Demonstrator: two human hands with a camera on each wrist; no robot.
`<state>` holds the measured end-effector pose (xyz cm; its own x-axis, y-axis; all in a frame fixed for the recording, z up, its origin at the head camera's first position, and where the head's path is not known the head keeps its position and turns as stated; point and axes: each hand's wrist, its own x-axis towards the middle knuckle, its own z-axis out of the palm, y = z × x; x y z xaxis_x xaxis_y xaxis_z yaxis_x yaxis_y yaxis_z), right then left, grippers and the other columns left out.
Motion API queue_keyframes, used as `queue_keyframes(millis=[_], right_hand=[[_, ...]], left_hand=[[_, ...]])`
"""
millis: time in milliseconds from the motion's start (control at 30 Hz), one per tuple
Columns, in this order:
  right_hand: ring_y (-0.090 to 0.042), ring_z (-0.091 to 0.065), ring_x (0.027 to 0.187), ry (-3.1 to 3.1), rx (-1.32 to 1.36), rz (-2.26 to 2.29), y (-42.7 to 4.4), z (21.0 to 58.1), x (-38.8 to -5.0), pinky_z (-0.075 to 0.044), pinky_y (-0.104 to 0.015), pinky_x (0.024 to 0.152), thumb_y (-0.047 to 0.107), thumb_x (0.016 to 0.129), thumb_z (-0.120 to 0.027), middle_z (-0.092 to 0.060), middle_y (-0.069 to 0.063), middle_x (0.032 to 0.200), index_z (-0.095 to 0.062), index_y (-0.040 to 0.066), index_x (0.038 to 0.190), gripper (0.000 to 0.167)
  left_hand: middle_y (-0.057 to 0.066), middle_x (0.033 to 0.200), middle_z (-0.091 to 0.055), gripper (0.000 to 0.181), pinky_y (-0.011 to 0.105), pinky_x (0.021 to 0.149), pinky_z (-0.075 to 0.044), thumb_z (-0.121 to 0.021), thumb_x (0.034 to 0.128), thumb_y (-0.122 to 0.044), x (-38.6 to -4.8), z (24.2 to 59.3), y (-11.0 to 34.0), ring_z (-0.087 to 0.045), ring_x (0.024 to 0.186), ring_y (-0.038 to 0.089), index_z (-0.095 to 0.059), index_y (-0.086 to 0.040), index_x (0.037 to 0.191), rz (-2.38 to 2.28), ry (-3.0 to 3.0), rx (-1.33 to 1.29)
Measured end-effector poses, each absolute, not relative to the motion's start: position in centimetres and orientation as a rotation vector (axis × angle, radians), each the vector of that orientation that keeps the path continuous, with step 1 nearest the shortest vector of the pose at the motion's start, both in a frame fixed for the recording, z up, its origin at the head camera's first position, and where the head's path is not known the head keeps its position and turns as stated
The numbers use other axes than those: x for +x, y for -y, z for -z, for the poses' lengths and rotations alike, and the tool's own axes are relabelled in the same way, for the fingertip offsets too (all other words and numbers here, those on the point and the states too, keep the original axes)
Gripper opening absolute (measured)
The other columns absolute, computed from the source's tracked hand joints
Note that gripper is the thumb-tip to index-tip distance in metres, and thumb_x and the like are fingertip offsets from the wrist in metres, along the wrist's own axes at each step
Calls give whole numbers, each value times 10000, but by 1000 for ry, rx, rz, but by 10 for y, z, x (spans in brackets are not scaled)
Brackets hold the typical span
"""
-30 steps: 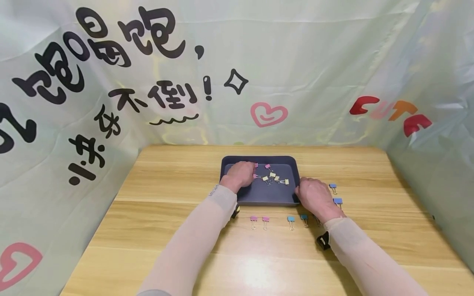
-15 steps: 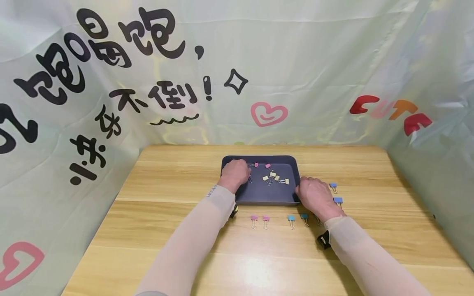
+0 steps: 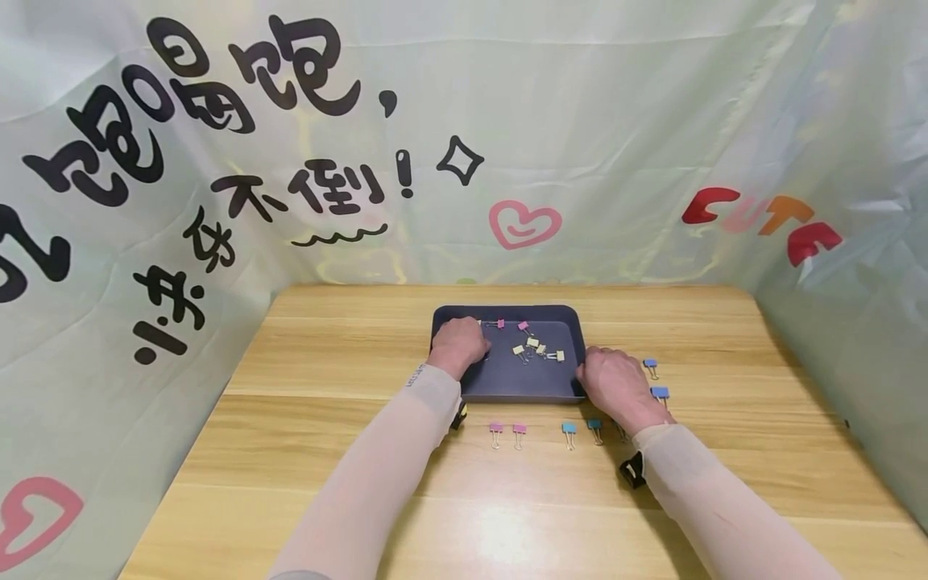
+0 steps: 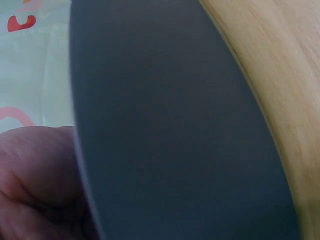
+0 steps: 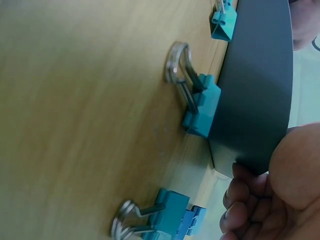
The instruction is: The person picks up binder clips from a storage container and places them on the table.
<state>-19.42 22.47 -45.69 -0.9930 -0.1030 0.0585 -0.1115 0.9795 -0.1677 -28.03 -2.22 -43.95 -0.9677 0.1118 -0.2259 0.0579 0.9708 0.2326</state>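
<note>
A dark grey tray point(image 3: 507, 383) holds several yellow binder clips point(image 3: 532, 342) and pink binder clips point(image 3: 524, 326). My left hand point(image 3: 458, 348) is inside the tray's left part, back of the hand up. Its fingertips and anything under them are hidden; in the left wrist view, the tray wall point(image 4: 175, 120) covers most of the hand. My right hand point(image 3: 616, 387) grips the tray's right front corner. The right wrist view shows its thumb over the rim and curled fingers point(image 5: 237, 200) against the outside.
In front of the tray lie pink binder clips point(image 3: 496, 428) and teal binder clips point(image 3: 569, 428) in a row on the wooden table point(image 3: 326, 451). Blue binder clips point(image 3: 660, 393) lie right of my right hand. A printed cloth point(image 3: 616, 121) hangs behind the table.
My left hand has drawn slightly left inside the tray, and the pink binder clip nearest it has gone out of sight. The right hand stays on the tray's corner.
</note>
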Motion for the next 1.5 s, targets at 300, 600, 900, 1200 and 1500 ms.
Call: queue_keyframes(millis=[300, 600, 900, 1200, 1500], right_hand=[[-335, -619, 688, 3068, 169, -255, -225, 457, -194, -550, -545, 682, 152, 991, -591, -612, -132, 726, -615, -17, 827, 237], [-346, -628, 695, 3071, 167, -257, -224, 457, -194, -551, -546, 681, 155, 993, -593, -616, -137, 732, -615, -21, 833, 239], [-369, -638, 702, 3046, 189, -215, -224, 457, -192, -549, -553, 667, 164, 987, -610, -625, -146, 727, -617, -4, 796, 255], [-398, -640, 787, 3059, 161, -199, -224, 457, -191, -471, -563, 742, 186, 998, -581, -677, -185, 818, -644, -7, 842, 256], [-365, -613, 694, 3016, 210, -227, -226, 458, -192, -545, -574, 701, 142, 984, -570, -610, -145, 724, -614, -7, 794, 246]], left_hand=[[101, 1099, -765, 308, 406, 829, -596, -696, 998, -362, -279, 438, 25, -674, 909, 241, -785, -74, 1060, -354, -2861, 154], [84, 975, -751, 340, 370, 770, -566, -682, 1009, -394, -277, 439, 30, -644, 827, 230, -769, -85, 897, -333, -2871, 187], [95, 1020, -761, 316, 371, 745, -568, -690, 1009, -372, -276, 439, 31, -651, 799, 220, -779, -74, 950, -362, -2880, 191], [48, 857, -712, 344, 343, 680, -532, -708, 1001, -406, -269, 422, 30, -646, 739, 202, -761, -91, 871, -422, -2899, 175], [3, 670, -528, 401, 323, 567, -441, -681, 1006, -421, -244, 384, 46, -540, 592, 167, -628, -131, 734, -479, -2861, 218]])
